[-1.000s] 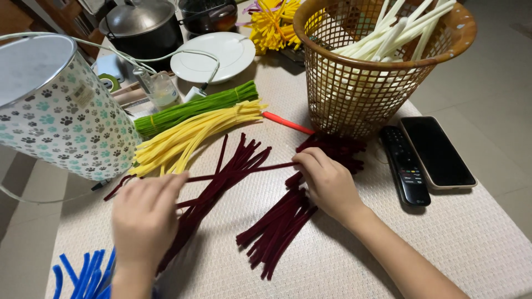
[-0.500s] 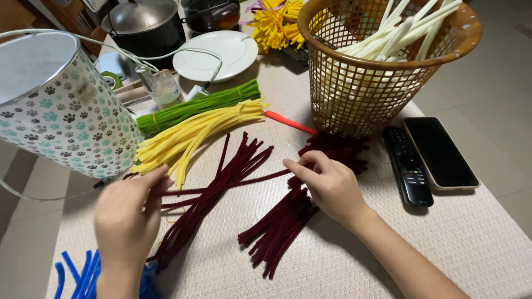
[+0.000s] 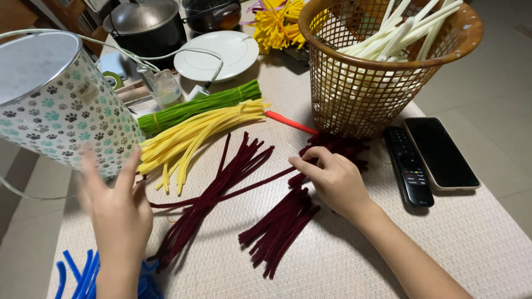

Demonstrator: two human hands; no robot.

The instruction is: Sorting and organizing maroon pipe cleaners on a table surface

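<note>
The right hand (image 3: 332, 180) rests on the dark maroon fuzzy craft stems, its fingers curled around one long maroon stem (image 3: 221, 194) that runs leftward across the woven beige bench (image 3: 471, 238). The left hand (image 3: 119, 213) is raised and blurred, fingers spread open, holding nothing I can make out, just in front of the tall paw-print patterned tin (image 3: 55, 111).

The maroon stems lie in three lots: a long fanned bundle (image 3: 213, 202) in the middle, a shorter pile (image 3: 280, 230) beside the right wrist, and a heap (image 3: 338, 148) at the foot of the brown plastic lattice basket (image 3: 377, 83) full of white stems. Yellow stems (image 3: 194, 135) and green stems (image 3: 202, 105) lie beyond, and blue ones (image 3: 83, 274) poke out at the near edge.

The fuzz on these stems clings, I'd judge, so drawing the single one out could drag its neighbours and muddle the separate piles. The open left hand is close to the tin, and a careless sweep might knock it. The black remote (image 3: 409, 166) and dark phone (image 3: 440, 152) sit near the right elbow's path.

Compared with half a second ago, the left hand has lifted off the stems and opened, while the right has barely shifted its grip.
</note>
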